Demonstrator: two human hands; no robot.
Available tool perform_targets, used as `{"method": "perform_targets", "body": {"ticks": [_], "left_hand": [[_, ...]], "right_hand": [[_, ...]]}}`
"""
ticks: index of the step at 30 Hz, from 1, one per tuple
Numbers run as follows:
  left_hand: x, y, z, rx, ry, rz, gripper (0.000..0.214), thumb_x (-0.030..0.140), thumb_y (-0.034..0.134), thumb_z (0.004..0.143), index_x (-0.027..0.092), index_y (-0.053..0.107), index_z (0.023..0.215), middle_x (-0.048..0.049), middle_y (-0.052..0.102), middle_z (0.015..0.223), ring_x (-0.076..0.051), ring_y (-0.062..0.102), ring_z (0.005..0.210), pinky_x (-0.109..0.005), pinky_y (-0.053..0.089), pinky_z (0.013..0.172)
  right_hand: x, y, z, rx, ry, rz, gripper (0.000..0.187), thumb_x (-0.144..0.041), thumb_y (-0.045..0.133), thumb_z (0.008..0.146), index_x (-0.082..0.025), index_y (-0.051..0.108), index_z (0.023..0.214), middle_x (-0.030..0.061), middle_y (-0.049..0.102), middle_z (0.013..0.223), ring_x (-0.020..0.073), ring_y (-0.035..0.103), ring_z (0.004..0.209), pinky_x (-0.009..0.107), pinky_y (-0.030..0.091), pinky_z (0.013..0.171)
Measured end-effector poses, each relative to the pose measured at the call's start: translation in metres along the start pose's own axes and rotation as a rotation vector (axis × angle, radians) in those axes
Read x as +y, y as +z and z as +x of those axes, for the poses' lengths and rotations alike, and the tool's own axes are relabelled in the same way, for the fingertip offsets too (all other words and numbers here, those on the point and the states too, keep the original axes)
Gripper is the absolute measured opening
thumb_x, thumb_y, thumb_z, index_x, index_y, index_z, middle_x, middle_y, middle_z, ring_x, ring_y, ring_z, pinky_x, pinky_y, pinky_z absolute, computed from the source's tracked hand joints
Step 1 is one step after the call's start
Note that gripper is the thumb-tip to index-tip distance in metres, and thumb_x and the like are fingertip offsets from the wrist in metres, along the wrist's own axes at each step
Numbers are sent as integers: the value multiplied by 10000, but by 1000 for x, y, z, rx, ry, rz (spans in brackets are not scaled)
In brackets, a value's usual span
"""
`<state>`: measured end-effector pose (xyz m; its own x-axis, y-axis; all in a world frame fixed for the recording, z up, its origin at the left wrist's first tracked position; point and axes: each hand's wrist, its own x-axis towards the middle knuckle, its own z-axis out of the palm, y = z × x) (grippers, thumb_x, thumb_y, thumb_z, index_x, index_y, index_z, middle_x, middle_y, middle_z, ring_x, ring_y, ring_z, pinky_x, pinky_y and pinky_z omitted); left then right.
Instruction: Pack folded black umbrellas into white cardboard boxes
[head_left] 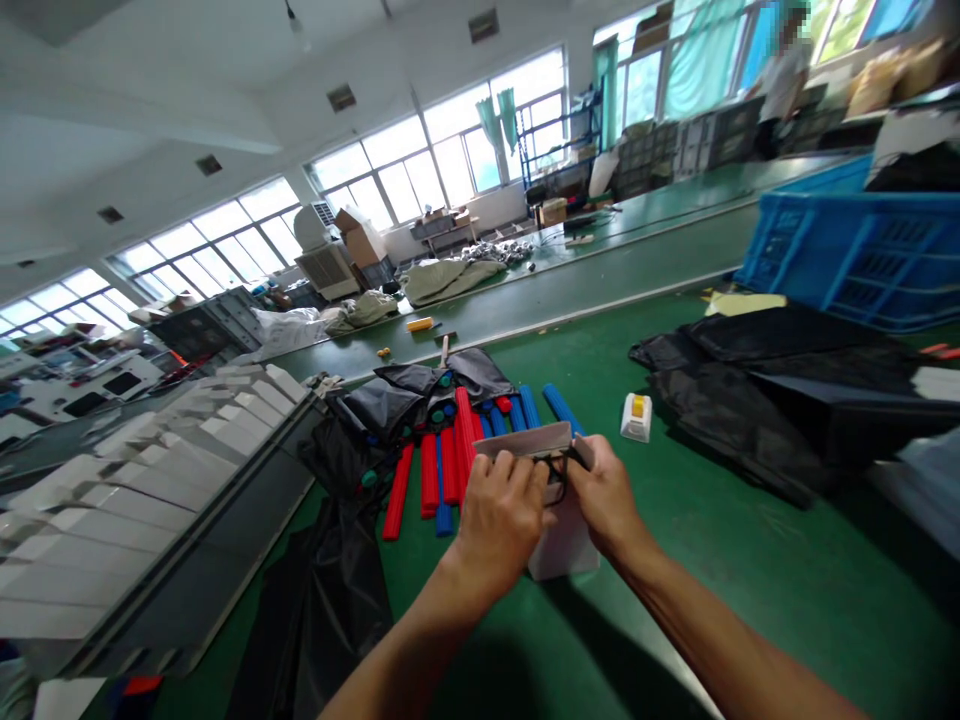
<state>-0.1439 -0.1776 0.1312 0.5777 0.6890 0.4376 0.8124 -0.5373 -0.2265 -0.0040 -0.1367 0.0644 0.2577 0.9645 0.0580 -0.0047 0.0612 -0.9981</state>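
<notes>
Both my hands hold a small white cardboard box (564,545) upright over the green table (675,560). My left hand (496,515) grips its left side and top flap, fingers closed. On the right side my right hand (609,495) pinches a black item (559,468) at the box's open top. Just beyond the box lie several red and blue foam-handled rods (450,465), partly on black fabric (420,395).
A white tape dispenser (636,417) sits right of the rods. Black fabric piles (765,390) and a blue crate (855,255) lie to the right. Stacked white boxes (135,490) fill the left. A conveyor belt (570,280) runs behind; a person (784,80) stands far back.
</notes>
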Motion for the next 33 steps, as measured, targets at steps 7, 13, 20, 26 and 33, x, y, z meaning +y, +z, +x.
{"method": "perform_targets", "body": {"ticks": [7,13,20,26,33], "left_hand": [[-2,13,0,99,33,-114,154,191,506,895,196,603,775,-28,594,767,-184,518,713,-331,363,629],[-5,16,4,4,-228,-42,179,106,478,883,192,598,782,-35,610,742,-183,574,641,-305,390,569],[-3,10,17,-236,-194,-54,213,58,451,858,146,640,902,-80,646,885,-236,626,813,-330,492,667],[5,8,19,-162,-170,-19,232,153,434,900,129,660,851,-105,626,899,-262,597,889,-378,502,715],[9,5,21,-147,-186,-48,268,200,441,897,157,671,767,-76,634,847,-238,601,817,-376,476,687]], "right_hand": [[0,-1,-2,-5,13,26,269,-433,634,699,-216,512,800,16,599,697,218,543,669,312,422,591],[2,-2,-2,-20,1,3,302,-449,649,703,-210,509,823,1,589,724,204,525,693,307,401,618],[-2,-1,-2,-40,21,91,297,-377,674,687,-200,507,858,-13,572,739,192,518,718,309,401,657],[-1,0,-4,-104,22,223,335,-400,693,742,-204,535,964,2,614,845,192,543,798,312,425,735],[-2,-15,-7,-257,85,525,320,-523,562,842,-208,614,873,34,642,855,208,562,798,312,440,706]]}}
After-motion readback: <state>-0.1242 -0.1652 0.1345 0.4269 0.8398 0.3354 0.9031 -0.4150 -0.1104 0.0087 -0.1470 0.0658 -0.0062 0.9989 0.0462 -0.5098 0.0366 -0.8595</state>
